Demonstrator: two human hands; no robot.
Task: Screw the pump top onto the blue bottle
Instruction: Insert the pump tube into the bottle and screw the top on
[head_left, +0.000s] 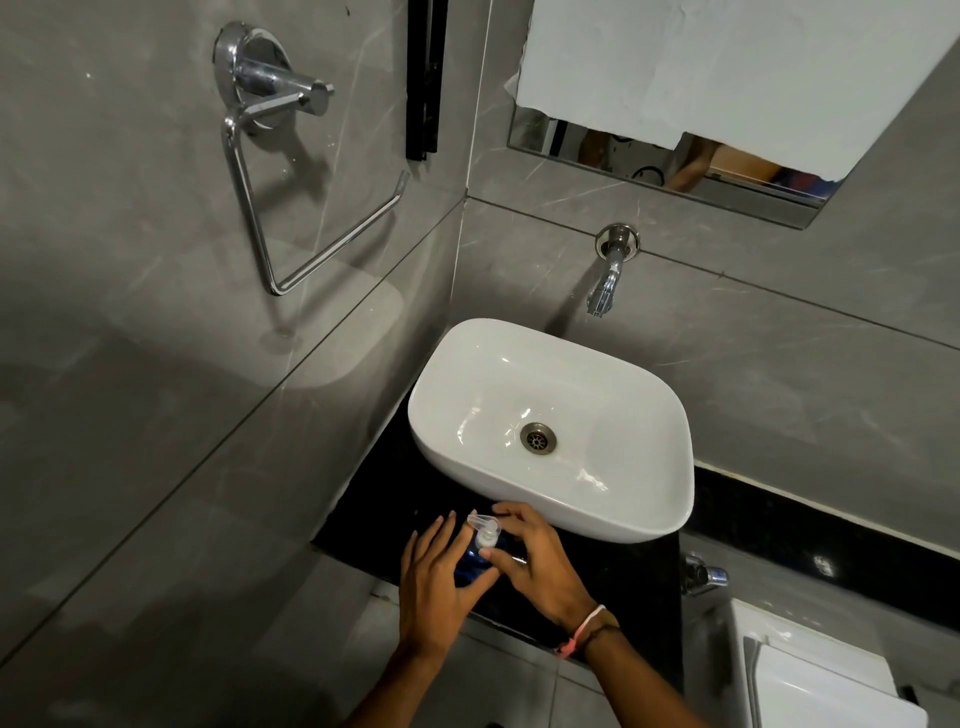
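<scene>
The blue bottle (474, 560) stands on the black counter (613, 582) in front of the basin, mostly hidden between my hands. Its clear pump top (485, 529) sits on the neck with the nozzle pointing up-left. My left hand (441, 577) wraps the bottle's left side, fingers extended upward and thumb across the front. My right hand (535, 561) comes in from the right, thumb and fingertips pinched at the pump's collar. A pink and dark band circles my right wrist.
A white basin (649, 525) sits directly behind the bottle under a wall tap (605, 288). A chrome towel ring (291, 208) hangs on the left wall. A mirror (675, 171) is above, and a white toilet cistern (810, 680) and a chrome valve (704, 574) stand at the lower right.
</scene>
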